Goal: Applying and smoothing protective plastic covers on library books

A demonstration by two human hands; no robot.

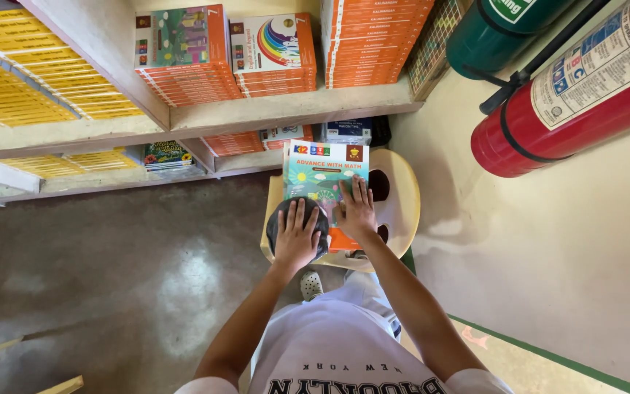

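A: Where's the book?

B: Book [322, 182] lies flat on a pale plastic stool [401, 201], right in front of the person. Long axis runs near-to-far, far end toward the shelf [286, 113].

A: Hands?

B: Both on it, at the near end. Left hand [297, 237] presses a dark cloth [280, 219] down on the near-left corner, fingers spread and flat, nothing gripped that I can tell, the cloth is just under the palm. Right hand [356, 211] is flat on the cover just beside it, fingers splayed, pinning the book, not curled round any edge.

A: Which hand is nearer the uncovered part?

B: Right hand sits slightly farther up the cover. The bare cover lies beyond both sets of fingertips, toward the shelf.

A: Edges?

B: Book's left edge looks close to the stool's left rim; I can't tell if it overhangs. On the right the stool top shows bare, with dark holes in it.

A: Room around?

B: Left: open concrete floor [111, 277]. Right: wall, with a red extinguisher [563, 109] and a green one [497, 29] near it, apart from the stool. Far: shelf with stacked orange books [184, 66], lower shelf edge just past the book's far end.
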